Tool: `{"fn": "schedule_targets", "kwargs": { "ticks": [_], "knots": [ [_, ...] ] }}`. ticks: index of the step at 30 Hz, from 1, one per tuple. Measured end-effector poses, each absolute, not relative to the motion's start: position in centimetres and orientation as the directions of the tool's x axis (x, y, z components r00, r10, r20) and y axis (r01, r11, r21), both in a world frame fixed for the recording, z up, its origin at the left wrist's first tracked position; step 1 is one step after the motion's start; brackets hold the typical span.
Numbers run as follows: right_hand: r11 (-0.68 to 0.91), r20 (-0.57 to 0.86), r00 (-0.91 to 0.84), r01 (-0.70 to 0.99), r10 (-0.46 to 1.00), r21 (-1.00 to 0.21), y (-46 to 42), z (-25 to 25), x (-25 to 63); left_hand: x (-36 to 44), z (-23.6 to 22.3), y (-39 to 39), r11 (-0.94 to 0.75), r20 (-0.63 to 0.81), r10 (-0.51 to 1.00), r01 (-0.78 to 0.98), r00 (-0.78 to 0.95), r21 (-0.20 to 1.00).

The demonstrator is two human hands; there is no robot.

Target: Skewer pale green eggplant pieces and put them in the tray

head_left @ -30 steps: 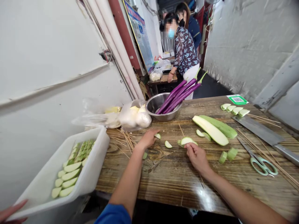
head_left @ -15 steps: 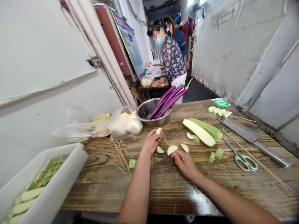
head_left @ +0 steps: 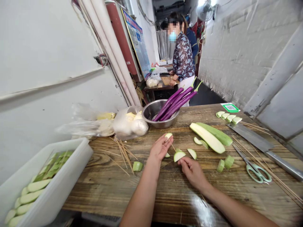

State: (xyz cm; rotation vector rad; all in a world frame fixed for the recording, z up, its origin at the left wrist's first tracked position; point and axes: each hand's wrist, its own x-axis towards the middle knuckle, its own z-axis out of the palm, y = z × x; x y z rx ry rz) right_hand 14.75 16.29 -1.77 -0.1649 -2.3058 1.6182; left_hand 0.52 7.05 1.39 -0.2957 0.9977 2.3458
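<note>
My left hand [head_left: 160, 147] pinches a pale green eggplant slice [head_left: 168, 136] at its fingertips, above a wooden table [head_left: 165, 189]. My right hand [head_left: 193, 171] is closed on a thin bamboo skewer [head_left: 172, 145] that carries another slice [head_left: 179, 155]; the skewer's tip points toward the left hand's slice. A loose slice [head_left: 192, 153] lies just right of the skewer, and one more slice [head_left: 167, 155] sits under my left hand. Two long peeled green eggplant halves [head_left: 209, 136] lie further right.
A steel bowl [head_left: 155, 115] holds purple eggplants [head_left: 178, 100]. Loose skewers [head_left: 121, 151], a plastic bag [head_left: 129, 123], a cleaver [head_left: 260, 143], scissors [head_left: 257, 167] and cut stubs [head_left: 224, 163] lie on the table. A white bin [head_left: 61, 186] with slices stands left. A masked person [head_left: 181, 58] stands behind.
My left hand picked a slice off the table and lifted it toward the skewer. The right hand raised the skewered slice. The camera view shifted right, away from the bin.
</note>
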Motion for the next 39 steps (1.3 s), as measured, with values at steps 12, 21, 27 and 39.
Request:
{"fn": "schedule_targets", "kwargs": {
  "ticks": [12,21,27,39],
  "knots": [
    [0.357,0.190,-0.938,-0.079,0.290,-0.931,16.23,-1.28,15.05,0.49,1.50,7.15,-0.577,-0.491,0.352,-0.598,-0.796,0.556],
    [0.364,0.185,-0.940,-0.072,0.288,-0.929,16.32,-1.69,14.96,0.54,1.90,7.10,-0.549,-0.497,0.348,-0.603,-0.795,0.580],
    [0.383,0.180,-0.942,-0.061,0.284,-0.922,16.36,-1.78,14.99,0.50,1.28,6.96,-0.506,-0.414,0.356,-0.546,-0.838,0.668],
    [0.419,0.193,-0.942,-0.063,0.275,-0.906,16.83,-2.05,15.24,0.71,1.21,6.66,-0.333,-0.454,0.465,-0.625,-0.760,0.706]
  ]
}}
